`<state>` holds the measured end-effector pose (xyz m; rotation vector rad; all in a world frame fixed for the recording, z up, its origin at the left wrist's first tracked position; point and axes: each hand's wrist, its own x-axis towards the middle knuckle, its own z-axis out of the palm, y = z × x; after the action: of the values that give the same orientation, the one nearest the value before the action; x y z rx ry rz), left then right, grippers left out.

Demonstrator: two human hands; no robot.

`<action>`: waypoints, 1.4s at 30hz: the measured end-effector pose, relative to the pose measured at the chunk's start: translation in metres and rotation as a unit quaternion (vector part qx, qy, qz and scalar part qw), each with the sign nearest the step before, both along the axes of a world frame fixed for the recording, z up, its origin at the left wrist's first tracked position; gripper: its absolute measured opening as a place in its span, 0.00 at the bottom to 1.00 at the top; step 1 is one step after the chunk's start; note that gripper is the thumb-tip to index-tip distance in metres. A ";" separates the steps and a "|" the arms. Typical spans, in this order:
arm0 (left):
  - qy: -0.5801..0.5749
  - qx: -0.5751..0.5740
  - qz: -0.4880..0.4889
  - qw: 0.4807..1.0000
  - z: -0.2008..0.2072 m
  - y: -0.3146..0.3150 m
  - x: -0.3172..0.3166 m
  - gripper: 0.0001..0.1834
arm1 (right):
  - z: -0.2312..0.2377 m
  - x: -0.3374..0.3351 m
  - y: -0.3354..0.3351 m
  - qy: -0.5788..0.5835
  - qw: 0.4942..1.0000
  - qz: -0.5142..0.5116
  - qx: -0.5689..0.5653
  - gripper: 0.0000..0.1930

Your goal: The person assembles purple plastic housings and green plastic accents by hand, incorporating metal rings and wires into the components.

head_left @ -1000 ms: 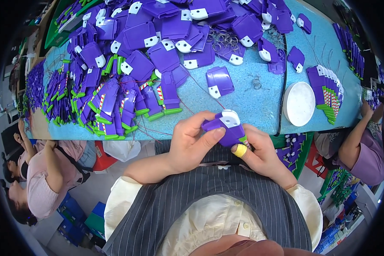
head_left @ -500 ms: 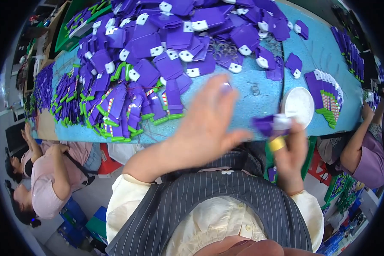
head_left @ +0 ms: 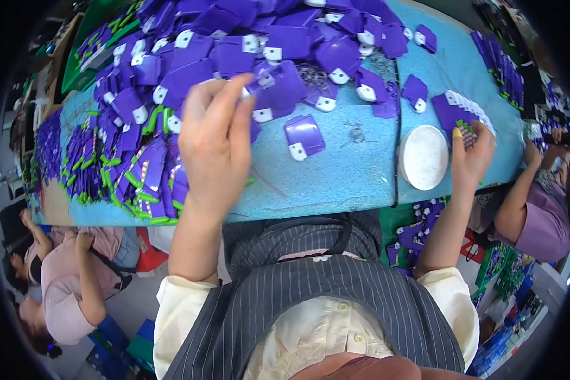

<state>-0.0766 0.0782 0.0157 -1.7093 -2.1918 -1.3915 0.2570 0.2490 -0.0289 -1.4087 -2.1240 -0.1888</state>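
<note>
My left hand (head_left: 212,142) is raised over the near side of a big heap of flat purple plastic pieces with white corners. Its thumb and forefinger pinch one purple plastic piece (head_left: 280,87). Below that, a single purple piece with a white corner (head_left: 304,138) lies on the blue table. My right hand (head_left: 474,155) is at the right, fingers closed at the green ends of a fanned stack of purple pieces (head_left: 448,109); a yellow wrap shows on one finger. Beside it stands a round white dish (head_left: 424,157).
Purple pieces with green ends (head_left: 149,180) pile up at the left of the blue table (head_left: 335,183). Thin wire rings (head_left: 357,133) lie mid-table. A green bin (head_left: 396,221) with purple parts sits below the edge. Other people work at both sides.
My right hand has moved right, from in front of the dish with a purple-and-white piece to the fanned stack. My left hand has moved left to the heap and pinches a purple piece.
</note>
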 end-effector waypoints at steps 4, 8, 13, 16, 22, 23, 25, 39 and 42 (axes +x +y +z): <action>-0.653 -0.113 -0.236 0.711 -0.021 -0.040 0.032 0.15 | 0.037 -0.065 -0.071 0.215 0.918 0.237 -0.235 0.36; -0.812 -0.153 -0.290 0.483 -0.038 -0.058 0.076 0.20 | 0.051 -0.103 -0.114 0.188 0.745 0.486 -0.416 0.40; -0.535 -0.124 -0.274 0.790 -0.027 -0.077 0.066 0.25 | 0.029 -0.111 -0.126 0.133 0.838 0.407 -0.340 0.37; -0.261 -0.155 -0.280 0.911 -0.033 -0.078 0.061 0.31 | 0.027 -0.122 -0.136 0.068 0.856 0.402 -0.318 0.39; -0.362 -0.144 -0.206 0.898 -0.052 -0.085 0.070 0.27 | -0.007 -0.128 -0.158 0.155 0.861 0.371 -0.312 0.42; -0.361 -0.144 -0.200 0.899 -0.052 -0.085 0.070 0.27 | -0.011 -0.128 -0.160 0.156 0.858 0.376 -0.314 0.42; -0.328 -0.148 -0.197 0.912 -0.049 -0.086 0.066 0.23 | -0.020 -0.127 -0.166 0.169 0.889 0.365 -0.218 0.42; -0.615 0.021 0.035 0.788 -0.060 -0.116 0.009 0.15 | -0.013 -0.206 -0.161 -0.044 0.849 0.488 -0.197 0.35; -0.687 -0.021 -0.036 0.725 -0.060 -0.115 0.009 0.17 | -0.024 -0.185 -0.154 -0.047 0.838 0.507 -0.196 0.28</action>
<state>-0.0677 -0.0364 -0.0444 -0.5660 -2.4768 -3.3316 0.0723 0.0955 -0.0531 -0.2675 -2.7825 0.6316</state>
